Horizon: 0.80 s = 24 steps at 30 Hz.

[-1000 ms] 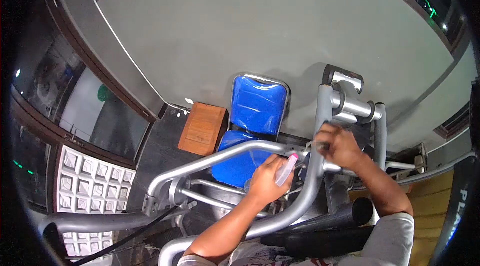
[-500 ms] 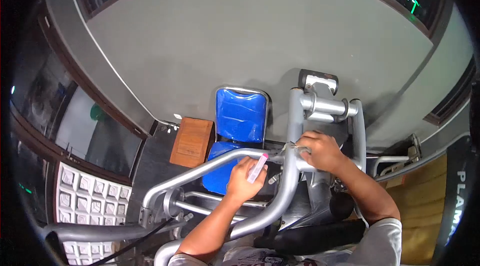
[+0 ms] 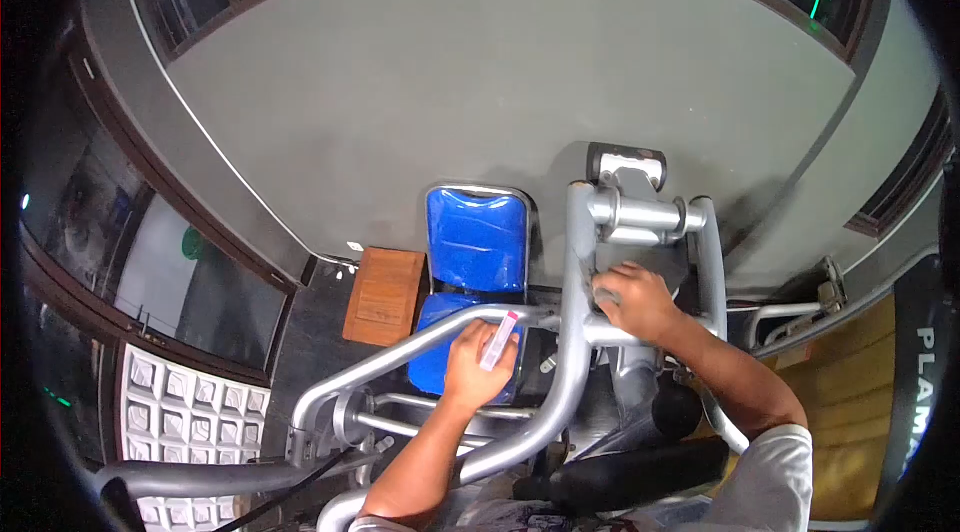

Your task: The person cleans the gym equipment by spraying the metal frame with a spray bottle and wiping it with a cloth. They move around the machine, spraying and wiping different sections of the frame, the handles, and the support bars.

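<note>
My left hand [image 3: 470, 374] is closed around a slim clear plastic tube with a pink cap [image 3: 497, 344], cap end pointing up and away. Just beyond that hand runs a bent silver bar of the exercise machine [image 3: 425, 332]. My right hand [image 3: 640, 304], fingers bunched, presses at the side of the machine's thick silver upright [image 3: 578, 252]. A small greyish cloth-like piece [image 3: 602, 295] shows under its fingertips, mostly covered by them.
A blue padded chair [image 3: 476, 237] and a brown wooden box [image 3: 384, 297] stand against the grey wall [image 3: 500, 62]. Black padding [image 3: 640, 472] lies close to my body. White patterned blocks [image 3: 190, 412] are at lower left.
My right hand has shifted slightly on the upright, and the greyish piece shows less under its fingers. The left hand keeps the tube, a little lower. The view has tilted slightly.
</note>
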Motion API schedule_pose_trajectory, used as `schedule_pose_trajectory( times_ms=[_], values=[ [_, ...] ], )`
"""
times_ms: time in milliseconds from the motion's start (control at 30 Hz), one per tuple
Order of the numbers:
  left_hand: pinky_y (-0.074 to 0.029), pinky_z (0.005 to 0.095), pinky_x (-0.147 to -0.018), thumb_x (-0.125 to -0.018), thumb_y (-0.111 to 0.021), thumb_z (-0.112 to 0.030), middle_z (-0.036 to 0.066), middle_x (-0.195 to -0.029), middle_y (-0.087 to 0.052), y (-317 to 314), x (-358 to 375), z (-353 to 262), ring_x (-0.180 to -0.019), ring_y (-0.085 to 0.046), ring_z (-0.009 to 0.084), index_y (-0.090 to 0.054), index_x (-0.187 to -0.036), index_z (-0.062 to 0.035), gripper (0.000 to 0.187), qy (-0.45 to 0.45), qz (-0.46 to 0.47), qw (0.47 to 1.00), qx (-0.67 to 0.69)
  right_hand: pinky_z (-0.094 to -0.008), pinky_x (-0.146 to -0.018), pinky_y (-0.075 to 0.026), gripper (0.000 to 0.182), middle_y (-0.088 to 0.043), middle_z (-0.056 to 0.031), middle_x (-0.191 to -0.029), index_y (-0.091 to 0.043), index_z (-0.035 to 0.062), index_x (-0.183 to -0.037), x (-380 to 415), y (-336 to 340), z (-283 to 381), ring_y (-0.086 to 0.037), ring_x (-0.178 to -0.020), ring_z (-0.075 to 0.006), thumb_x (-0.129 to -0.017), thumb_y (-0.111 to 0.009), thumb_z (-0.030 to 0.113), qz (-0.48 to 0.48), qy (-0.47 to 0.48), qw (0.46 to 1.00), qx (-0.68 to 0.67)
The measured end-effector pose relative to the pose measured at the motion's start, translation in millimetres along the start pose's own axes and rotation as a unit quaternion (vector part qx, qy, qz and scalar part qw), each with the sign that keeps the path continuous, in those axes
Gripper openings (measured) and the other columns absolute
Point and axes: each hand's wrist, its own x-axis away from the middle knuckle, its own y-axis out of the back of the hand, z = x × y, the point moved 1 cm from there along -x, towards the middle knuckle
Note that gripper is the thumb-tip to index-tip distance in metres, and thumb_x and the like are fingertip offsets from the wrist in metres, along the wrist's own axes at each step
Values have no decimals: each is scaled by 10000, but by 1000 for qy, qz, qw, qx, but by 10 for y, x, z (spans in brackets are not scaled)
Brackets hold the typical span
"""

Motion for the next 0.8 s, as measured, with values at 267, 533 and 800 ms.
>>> schedule_pose_trajectory(
  times_ms=[267, 533, 800],
  values=[
    [-523, 411, -703, -832, -752, -86, 164, -813, -646, 72, -31, 23, -761, -651, 351, -678, -850, -2, 113, 44, -2, 999, -3, -476, -843, -592, 258, -701, -100, -1061, -718, 138, -1057, -941, -124, -215, -671, -1055, -333, -800, -691, 141, -42, 23, 993, 110],
    [-536, 447, -711, -835, -720, -140, 165, -854, -645, 32, -13, 76, -776, -661, 381, -698, -920, -43, 131, 25, 14, 999, 25, -481, -807, -599, 203, -677, -52, -1046, -732, 181, -991, -291, -118, 444, -676, -1017, -311, -811, -644, 151, 96, 97, 984, 113],
    [-520, 453, -706, -834, -713, -82, 179, -809, -633, 15, 23, 47, -763, -647, 385, -677, -866, -3, 92, 22, 2, 999, 46, -457, -793, -605, 249, -685, -38, -1030, -742, 198, -989, -737, -212, 78, -666, -1028, -307, -790, -642, 85, 33, 78, 968, 237]
  ],
)
